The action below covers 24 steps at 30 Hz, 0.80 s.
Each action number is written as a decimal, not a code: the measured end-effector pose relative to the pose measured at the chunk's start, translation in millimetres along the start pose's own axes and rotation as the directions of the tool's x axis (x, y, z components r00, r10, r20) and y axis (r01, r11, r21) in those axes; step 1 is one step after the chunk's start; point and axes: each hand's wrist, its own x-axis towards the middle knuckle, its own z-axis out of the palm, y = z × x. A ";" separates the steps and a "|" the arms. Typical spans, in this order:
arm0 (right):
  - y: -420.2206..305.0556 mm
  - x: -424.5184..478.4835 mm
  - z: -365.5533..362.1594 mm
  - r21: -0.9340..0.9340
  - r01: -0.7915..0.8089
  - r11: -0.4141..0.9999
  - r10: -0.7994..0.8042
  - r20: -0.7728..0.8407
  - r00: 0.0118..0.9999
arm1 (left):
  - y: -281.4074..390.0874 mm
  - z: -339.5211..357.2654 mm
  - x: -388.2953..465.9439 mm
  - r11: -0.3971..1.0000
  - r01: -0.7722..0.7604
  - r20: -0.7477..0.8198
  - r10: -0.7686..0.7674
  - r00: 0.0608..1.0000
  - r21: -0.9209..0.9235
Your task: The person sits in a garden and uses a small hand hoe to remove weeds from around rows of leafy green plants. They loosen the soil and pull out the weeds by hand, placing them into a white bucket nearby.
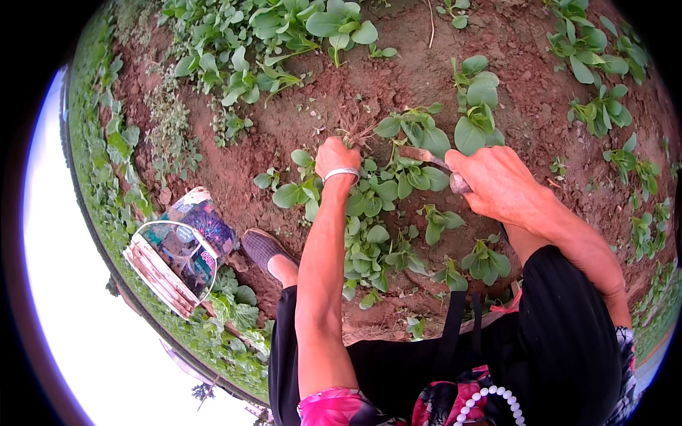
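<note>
My left hand (339,158) is closed around a tuft of pulled weeds (356,130), whose thin reddish roots or stems stick out past the fingers over the soil. In my right hand (498,181) is a small hand tool (421,154) with a flat rusty metal blade and a rounded handle end showing below the fist. The blade points left, above leafy green seedlings (418,175). More broad-leaved plants (367,194) grow just beside my left wrist, and a taller one (477,125) stands beyond my right hand.
A printed plastic bucket (197,229) with a white handle stands tilted in view at the left, near my shoe (266,250). Reddish-brown soil (298,117) lies between the plants. Dense greens (277,32) grow at the far side, and more clumps (602,109) at the right.
</note>
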 end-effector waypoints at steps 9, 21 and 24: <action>0.6 0.4 2.0 0.061 0.027 0.998 -0.018 -0.134 0.991 | -73.6 20.1 33.6 0.468 0.302 0.337 -0.010 0.941 -0.831; 19.8 -2.1 -8.8 0.087 -0.129 0.988 0.149 -0.304 0.941 | 51.3 16.1 -0.2 0.869 -0.484 -0.074 0.492 0.868 0.099; 19.1 -1.0 -8.7 0.109 -0.145 0.983 0.172 -0.296 0.940 | 62.0 30.0 -5.2 0.835 -0.520 -0.162 0.547 0.821 0.181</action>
